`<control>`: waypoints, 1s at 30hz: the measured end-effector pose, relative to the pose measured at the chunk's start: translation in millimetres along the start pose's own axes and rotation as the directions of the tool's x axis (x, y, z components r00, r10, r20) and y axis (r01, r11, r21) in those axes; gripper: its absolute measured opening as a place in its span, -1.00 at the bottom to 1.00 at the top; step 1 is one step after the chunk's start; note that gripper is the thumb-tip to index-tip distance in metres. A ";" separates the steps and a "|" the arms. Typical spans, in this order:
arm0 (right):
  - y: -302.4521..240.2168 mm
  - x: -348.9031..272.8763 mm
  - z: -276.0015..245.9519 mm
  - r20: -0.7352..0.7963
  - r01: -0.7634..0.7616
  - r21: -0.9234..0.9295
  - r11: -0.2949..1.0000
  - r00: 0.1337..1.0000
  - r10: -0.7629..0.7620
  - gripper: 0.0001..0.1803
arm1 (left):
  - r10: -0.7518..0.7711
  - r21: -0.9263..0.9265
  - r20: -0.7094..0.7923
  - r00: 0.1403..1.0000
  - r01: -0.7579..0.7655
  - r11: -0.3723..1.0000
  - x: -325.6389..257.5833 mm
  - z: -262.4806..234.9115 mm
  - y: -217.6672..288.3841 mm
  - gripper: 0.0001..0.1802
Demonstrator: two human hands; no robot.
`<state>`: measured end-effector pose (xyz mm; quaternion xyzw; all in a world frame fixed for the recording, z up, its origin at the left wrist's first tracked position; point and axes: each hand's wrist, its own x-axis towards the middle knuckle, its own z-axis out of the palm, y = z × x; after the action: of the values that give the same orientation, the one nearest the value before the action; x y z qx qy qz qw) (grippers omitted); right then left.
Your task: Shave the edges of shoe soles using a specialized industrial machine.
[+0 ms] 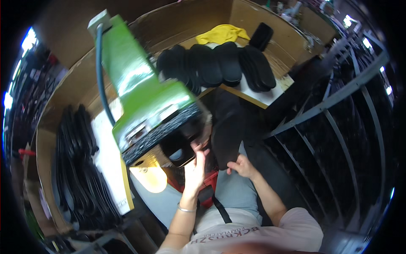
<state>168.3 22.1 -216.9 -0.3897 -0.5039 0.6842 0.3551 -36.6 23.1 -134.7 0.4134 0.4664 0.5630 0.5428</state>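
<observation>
A long black insole-shaped piece (228, 139) hangs over my lap. My right hand (243, 166) pinches its near end between thumb and fingers. Just left of it, my left hand (196, 167) is raised beside the head of a green machine (152, 99), its visible fingers stretched upward and apart. The upper fingertips are blurred near the machine's dark edge, so contact there is unclear. Next to that hand, under the machine head, is a dark part (177, 150) with a pale spot. A rounded yellow plate (150, 175) sticks out below the head.
Several black insole-shaped pieces (209, 65) stand in rows on a white board beyond the machine, near a yellow cloth (222, 34). Many more (78, 165) lie stacked at left beside cardboard walls (186, 21). A metal rack (334, 131) stands at right; a cable (101, 76) runs along the machine.
</observation>
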 end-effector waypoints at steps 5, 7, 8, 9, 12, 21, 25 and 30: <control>36.4 -41.2 25.8 0.067 -0.254 0.122 0.959 0.967 0.248 -0.75 | -0.026 0.055 -0.027 0.999 0.027 0.998 -0.8 6.9 6.8 -0.68; 40.5 -52.8 31.0 0.070 -0.254 0.129 0.959 0.967 0.247 -0.70 | -0.013 -0.208 -0.030 0.999 0.006 0.978 -6.3 15.5 -2.6 -0.63; 41.5 -57.2 33.9 0.074 -0.268 0.129 0.955 0.963 0.260 -0.70 | -0.024 -0.211 -0.039 0.999 0.015 0.977 -9.1 12.0 -7.6 -0.63; 42.1 -62.1 37.2 0.064 -0.288 0.143 0.947 0.957 0.281 -0.72 | -0.112 -0.238 -0.044 0.993 0.098 0.966 -12.7 7.1 -12.8 -0.65; 48.4 -72.6 38.6 0.053 -0.322 0.134 0.937 0.947 0.318 -0.74 | -0.160 -0.210 -0.101 0.982 0.136 0.968 -14.8 5.7 -12.0 -0.73; 59.4 -95.5 49.1 0.040 -0.357 0.067 0.932 0.934 0.355 -0.70 | -0.165 -0.662 -0.308 0.937 -0.087 0.744 -14.6 -23.3 -8.3 -0.84; 52.9 -109.7 46.0 -0.019 -0.338 0.143 0.930 0.939 0.344 -0.71 | -0.178 -0.559 -0.343 0.922 -0.048 0.828 -14.3 -31.3 -12.1 -0.74; -21.8 -36.6 15.8 -0.167 0.012 0.016 1.000 0.986 -0.009 -0.70 | 0.051 0.034 -0.490 0.870 -0.040 0.999 -7.9 -81.0 -33.8 -0.79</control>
<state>172.6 -11.3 -186.5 -0.4400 -0.4687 0.6514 0.4031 -107.2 8.2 -185.4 0.2739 0.5854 0.6568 0.3885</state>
